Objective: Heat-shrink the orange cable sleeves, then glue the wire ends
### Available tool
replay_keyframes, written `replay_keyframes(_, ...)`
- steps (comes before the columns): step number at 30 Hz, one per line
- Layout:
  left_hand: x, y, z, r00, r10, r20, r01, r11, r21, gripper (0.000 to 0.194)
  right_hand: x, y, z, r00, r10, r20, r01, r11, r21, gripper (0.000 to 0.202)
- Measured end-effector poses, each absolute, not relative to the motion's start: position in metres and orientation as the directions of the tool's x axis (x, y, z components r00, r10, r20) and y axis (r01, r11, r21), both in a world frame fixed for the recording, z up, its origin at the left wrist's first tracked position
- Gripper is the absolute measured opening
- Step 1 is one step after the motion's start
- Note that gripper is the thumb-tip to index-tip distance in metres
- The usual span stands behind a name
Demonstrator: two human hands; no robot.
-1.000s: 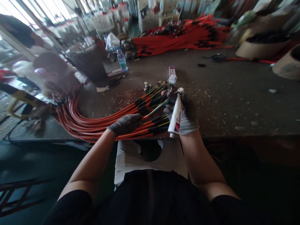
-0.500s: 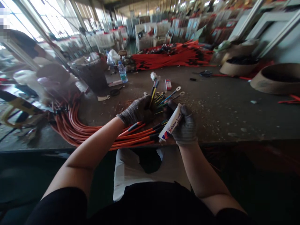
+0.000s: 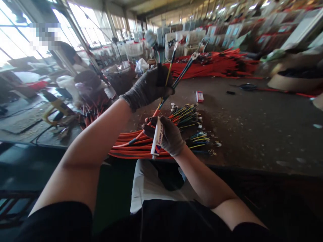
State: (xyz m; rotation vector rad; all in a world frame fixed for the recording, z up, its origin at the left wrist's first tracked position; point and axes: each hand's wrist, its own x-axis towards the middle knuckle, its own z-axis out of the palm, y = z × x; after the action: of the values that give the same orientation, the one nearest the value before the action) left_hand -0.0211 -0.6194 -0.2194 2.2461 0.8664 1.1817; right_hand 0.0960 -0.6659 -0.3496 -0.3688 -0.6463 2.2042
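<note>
Raised over the bench, my gloved left hand [image 3: 152, 84] is closed around the wire end of an orange cable [image 3: 155, 113]. Yellow and dark wires [image 3: 186, 71] with ring terminals stick up past its fingers, and a pale connector [image 3: 150, 38] shows blurred above it. Below and to the right, my gloved right hand [image 3: 172, 136] grips a white squeeze tube [image 3: 157, 137] printed in red and blue, its narrow end pointing down. Under both hands lies a bundle of orange cables [image 3: 126, 153], with several stripped ends [image 3: 185, 114] carrying terminals and connectors.
A small red-and-white box [image 3: 199, 96] sits behind the cable ends. Red cables [image 3: 214, 64] are heaped at the back. Scissors [image 3: 247, 86] lie at the right, near a round container [image 3: 295, 80]. At the left are a yellow-handled tool [image 3: 57, 109], a bucket [image 3: 119, 79] and another person [image 3: 69, 55].
My left hand has risen, lifting the cable's wire end off the bundle. My right hand has moved left with the tube, now held more upright. The view has swung left.
</note>
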Motion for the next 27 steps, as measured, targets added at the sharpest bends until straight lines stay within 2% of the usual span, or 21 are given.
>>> replay_keyframes(3, -0.032, -0.628, -0.233, 0.355, 0.721, 0.595, 0.326, -0.692, 0.644, 0.022, 0.096, -0.657, -0.362, -0.646, 0.762, -0.052, -0.595, -0.545, -0.59, 0.037)
replay_keyframes(5, -0.038, -0.635, -0.255, 0.193, 0.747, 0.636, 0.306, -0.662, 0.685, 0.025, 0.102, -0.653, -0.375, -0.612, 0.788, -0.07, -0.591, -0.514, -0.621, 0.031)
replay_keyframes(8, -0.042, -0.646, -0.294, -0.033, 0.788, 0.615, 0.204, -0.597, 0.776, 0.025, 0.109, -0.653, -0.393, -0.563, 0.819, -0.109, -0.581, -0.486, -0.652, 0.028)
replay_keyframes(10, -0.04, -0.651, -0.314, -0.11, 0.82, 0.561, 0.1, -0.553, 0.827, 0.024, 0.111, -0.656, -0.4, -0.559, 0.823, -0.102, -0.582, -0.476, -0.659, 0.025)
replay_keyframes(12, -0.038, -0.654, -0.324, -0.146, 0.814, 0.562, 0.017, -0.565, 0.825, 0.029, 0.112, -0.658, -0.403, -0.565, 0.822, -0.073, -0.587, -0.462, -0.665, 0.022)
replay_keyframes(15, -0.034, -0.653, -0.325, -0.133, 0.786, 0.604, 0.028, -0.607, 0.795, 0.033, 0.115, -0.66, -0.402, -0.601, 0.796, -0.073, -0.572, -0.493, -0.656, 0.022)
replay_keyframes(18, -0.032, -0.652, -0.323, -0.085, 0.816, 0.572, 0.022, -0.572, 0.82, 0.039, 0.115, -0.661, -0.398, -0.622, 0.772, -0.126, -0.552, -0.547, -0.63, 0.029)
replay_keyframes(21, -0.035, -0.656, -0.327, -0.077, 0.806, 0.588, -0.014, -0.59, 0.807, 0.041, 0.11, -0.663, -0.397, -0.551, 0.818, -0.162, -0.6, -0.524, -0.605, 0.034)
replay_keyframes(23, -0.041, -0.661, -0.329, -0.008, 0.798, 0.602, -0.014, -0.602, 0.798, 0.041, 0.105, -0.664, -0.397, -0.518, 0.839, -0.166, -0.626, -0.504, -0.595, 0.032)
replay_keyframes(25, -0.048, -0.669, -0.327, 0.104, 0.837, 0.537, -0.037, -0.536, 0.843, 0.051, 0.102, -0.664, -0.397, -0.522, 0.834, -0.178, -0.609, -0.511, -0.607, 0.029)
replay_keyframes(27, -0.053, -0.678, -0.324, 0.148, 0.884, 0.443, -0.026, -0.444, 0.896, 0.06, 0.104, -0.662, -0.395, -0.498, 0.839, -0.218, -0.588, -0.512, -0.627, 0.029)
